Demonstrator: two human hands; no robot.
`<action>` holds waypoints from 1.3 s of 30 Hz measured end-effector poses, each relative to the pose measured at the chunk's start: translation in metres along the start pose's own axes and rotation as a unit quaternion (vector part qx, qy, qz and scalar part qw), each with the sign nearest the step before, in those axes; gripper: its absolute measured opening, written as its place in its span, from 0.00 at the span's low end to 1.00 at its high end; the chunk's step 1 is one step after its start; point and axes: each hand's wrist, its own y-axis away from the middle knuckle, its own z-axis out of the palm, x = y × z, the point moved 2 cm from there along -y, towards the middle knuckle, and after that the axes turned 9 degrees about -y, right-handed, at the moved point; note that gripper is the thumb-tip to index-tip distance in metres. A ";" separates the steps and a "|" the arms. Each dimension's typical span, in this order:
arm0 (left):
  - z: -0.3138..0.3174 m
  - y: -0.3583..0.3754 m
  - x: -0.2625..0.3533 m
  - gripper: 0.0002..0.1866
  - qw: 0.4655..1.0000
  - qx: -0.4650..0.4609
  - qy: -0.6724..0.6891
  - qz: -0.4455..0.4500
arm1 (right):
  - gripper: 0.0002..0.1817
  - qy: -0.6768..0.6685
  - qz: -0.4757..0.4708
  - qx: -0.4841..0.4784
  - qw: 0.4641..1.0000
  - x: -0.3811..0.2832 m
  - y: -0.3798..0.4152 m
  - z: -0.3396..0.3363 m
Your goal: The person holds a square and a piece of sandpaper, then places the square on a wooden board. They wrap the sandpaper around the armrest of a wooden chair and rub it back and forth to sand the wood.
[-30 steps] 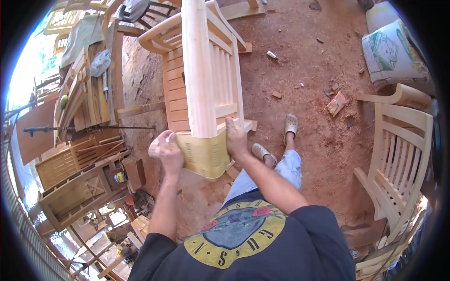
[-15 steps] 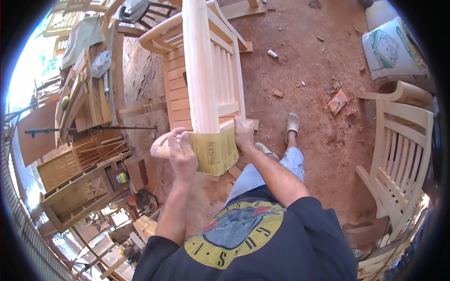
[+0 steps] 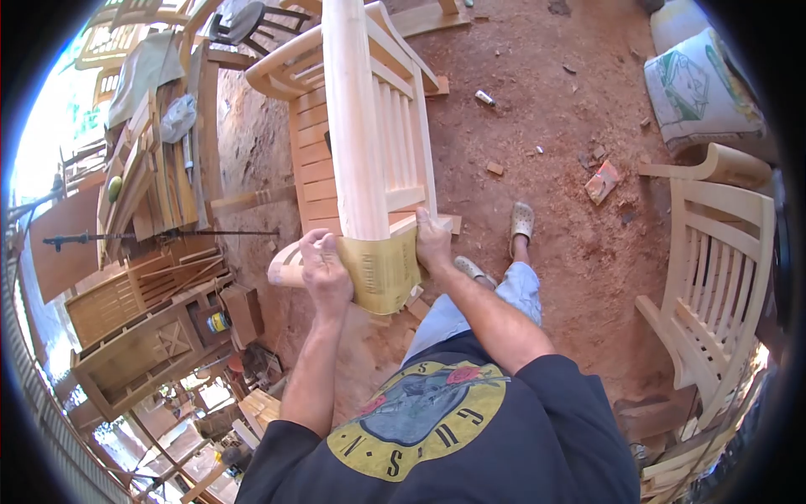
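Observation:
A yellow sheet of sandpaper point(image 3: 378, 273) is bent over the near end of a pale wooden rail point(image 3: 359, 168) on a slatted bench point(image 3: 316, 155). My left hand point(image 3: 327, 273) grips the sheet's left edge, its fingers curled in. On the other side, my right hand point(image 3: 432, 245) pinches the right edge, thumb up, close to the bench's back. Below my left hand, a curved wooden armrest point(image 3: 285, 267) juts out to the left. The underside of the sheet and the rail's very end are hidden.
Stacked boards point(image 3: 164, 185) and a wooden cabinet point(image 3: 138, 357) stand to the left. At the right are another slatted wooden piece point(image 3: 722, 260) and a white printed sack point(image 3: 701, 88). An orange-red packet point(image 3: 602, 182) and wood scraps lie on the dirt floor near my feet.
My left fingers have curled tighter on the sandpaper's edge. The sheet now bends more closely around the rail, and both hands have shifted slightly left in view.

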 end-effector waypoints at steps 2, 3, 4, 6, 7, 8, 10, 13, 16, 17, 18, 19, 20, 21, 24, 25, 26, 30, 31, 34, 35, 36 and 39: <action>0.005 -0.020 -0.053 0.16 0.998 0.016 -0.023 -0.058 | 0.31 -0.118 0.050 -0.055 0.990 -0.032 0.012 0.015; 0.007 -0.025 -0.081 0.15 0.995 0.005 -0.016 -0.103 | 0.30 -0.173 0.023 -0.085 0.981 -0.060 0.028 0.021; 0.011 -0.022 -0.091 0.15 0.996 0.003 -0.038 -0.080 | 0.29 -0.230 -0.006 -0.114 0.966 -0.081 0.037 0.024; 0.012 -0.027 -0.083 0.15 0.997 0.001 -0.077 -0.026 | 0.28 -0.172 0.035 -0.086 0.981 -0.079 0.031 0.015; 0.011 -0.023 -0.069 0.15 0.998 -0.018 -0.029 -0.053 | 0.28 -0.144 0.050 -0.067 0.986 -0.061 0.023 0.014; 0.008 -0.018 -0.042 0.15 0.999 -0.023 -0.012 -0.040 | 0.28 -0.116 0.068 -0.046 0.990 -0.042 0.016 0.010; 0.002 -0.013 -0.003 0.15 0.999 -0.028 0.020 -0.013 | 0.28 -0.062 0.111 -0.051 0.991 -0.015 0.004 0.006; 0.004 -0.022 -0.026 0.16 0.998 0.017 -0.036 -0.039 | 0.30 -0.108 0.043 -0.052 0.992 -0.017 0.001 0.014; 0.004 -0.033 -0.102 0.17 0.993 0.018 -0.082 -0.085 | 0.32 -0.149 -0.011 -0.097 0.984 -0.085 0.029 0.018; -0.002 -0.036 -0.099 0.16 0.992 0.001 -0.090 -0.087 | 0.32 -0.173 -0.006 -0.100 0.980 -0.090 0.029 0.021; -0.004 -0.040 -0.094 0.16 0.991 -0.015 -0.096 -0.087 | 0.33 -0.196 -0.004 -0.101 0.975 -0.092 0.028 0.022; -0.005 -0.039 -0.085 0.16 0.995 -0.006 -0.070 -0.075 | 0.32 -0.156 0.033 -0.094 0.983 -0.079 0.022 0.017; -0.010 -0.032 -0.044 0.16 0.997 -0.015 -0.038 -0.062 | 0.32 -0.100 0.050 -0.068 0.991 -0.053 0.013 0.010; -0.013 -0.023 0.001 0.16 0.999 -0.024 -0.007 -0.048 | 0.32 -0.045 0.066 -0.042 0.996 -0.021 0.003 0.004; -0.007 -0.021 0.017 0.16 1.000 0.000 -0.002 -0.008 | 0.32 0.002 0.056 -0.003 0.998 0.000 -0.014 0.001; -0.001 -0.019 0.010 0.16 1.000 0.014 -0.017 0.003 | 0.32 0.000 0.046 0.002 0.999 0.004 -0.014 -0.001; 0.005 -0.027 -0.013 0.16 0.999 0.016 -0.041 -0.025 | 0.32 -0.044 0.028 -0.019 0.998 -0.016 -0.010 0.001; 0.000 -0.042 -0.081 0.17 0.992 0.013 -0.111 -0.066 | 0.31 -0.174 0.010 -0.088 0.981 -0.093 0.019 0.017; 0.001 -0.039 -0.076 0.16 0.995 0.013 -0.076 -0.057 | 0.31 -0.157 0.018 -0.078 0.984 -0.078 0.012 0.016; -0.004 -0.021 0.011 0.16 1.000 -0.010 -0.020 -0.005 | 0.31 -0.020 0.049 -0.043 0.998 0.003 -0.011 0.000; -0.004 -0.019 0.028 0.16 1.000 -0.018 -0.007 0.020 | 0.31 0.039 0.056 -0.031 0.997 0.001 -0.014 -0.003; -0.003 -0.020 0.022 0.17 1.000 -0.004 -0.011 -0.001 | 0.31 -0.002 0.072 -0.031 0.997 -0.001 -0.012 -0.003; 0.005 -0.039 -0.040 0.19 0.996 0.013 -0.038 -0.079 | 0.31 -0.128 0.065 -0.044 0.989 -0.048 -0.001 0.001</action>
